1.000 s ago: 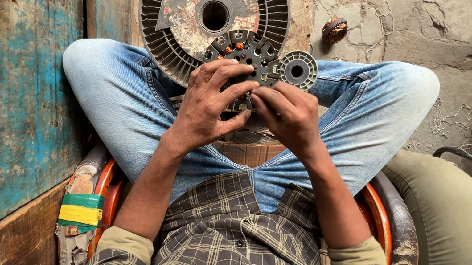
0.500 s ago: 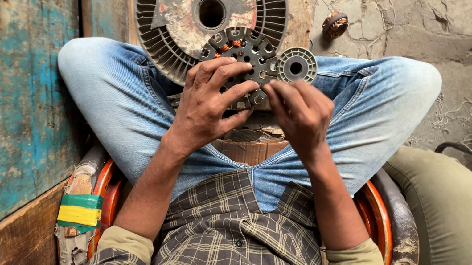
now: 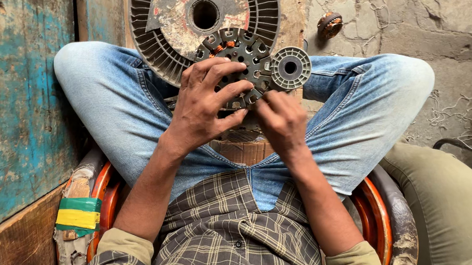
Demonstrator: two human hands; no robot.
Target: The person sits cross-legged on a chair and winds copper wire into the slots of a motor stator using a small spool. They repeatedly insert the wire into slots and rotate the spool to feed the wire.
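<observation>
Little has moved: both hands, left hand point(image 3: 205, 106) and right hand point(image 3: 280, 120), stay closed on the stator point(image 3: 242, 52), pressing it before the far fan cover point(image 3: 168, 4).

The person wears a brown-and-cream plaid button-up shirt point(image 3: 243, 252) with small dark buttons down its front placket. Its sleeves are rolled up, showing plain olive-tan turned-back cuffs point(image 3: 357, 261) above the elbows. The forearms are bare, and the left hand point(image 3: 202, 106) and right hand point(image 3: 281, 120) carry no rings or gloves. Faded light-blue denim jeans point(image 3: 122, 103) with visible stitched seams cover both legs.
</observation>
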